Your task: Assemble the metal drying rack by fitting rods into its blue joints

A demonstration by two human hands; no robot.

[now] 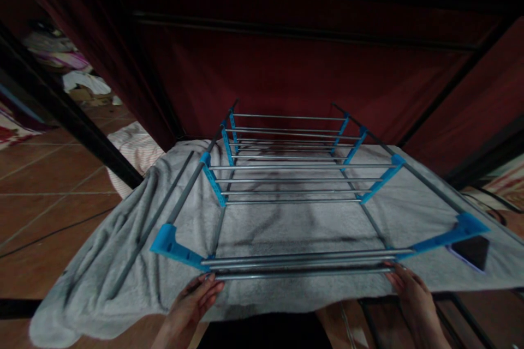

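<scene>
A rack of grey metal tubes and blue plastic brackets lies on a grey blanket [282, 226]. Near me, the closest thin metal rod [303, 274] runs across between my hands. My left hand [194, 297] pinches its left end, close below the left blue bracket [178, 251]. At the other end, my right hand [411, 289] has its fingers closed on the rod, beside the right blue bracket [442, 237]. Just behind this rod, other rods span the two near brackets. Whether the held rod's ends sit in the brackets is hidden by my fingers.
A loose grey pole [153, 221] lies on the blanket left of the rack. A phone [470, 252] rests at the right, partly under the bracket. Dark red panels [286, 73] stand behind. Tiled floor [73, 174] and a striped cloth [133, 155] lie to the left.
</scene>
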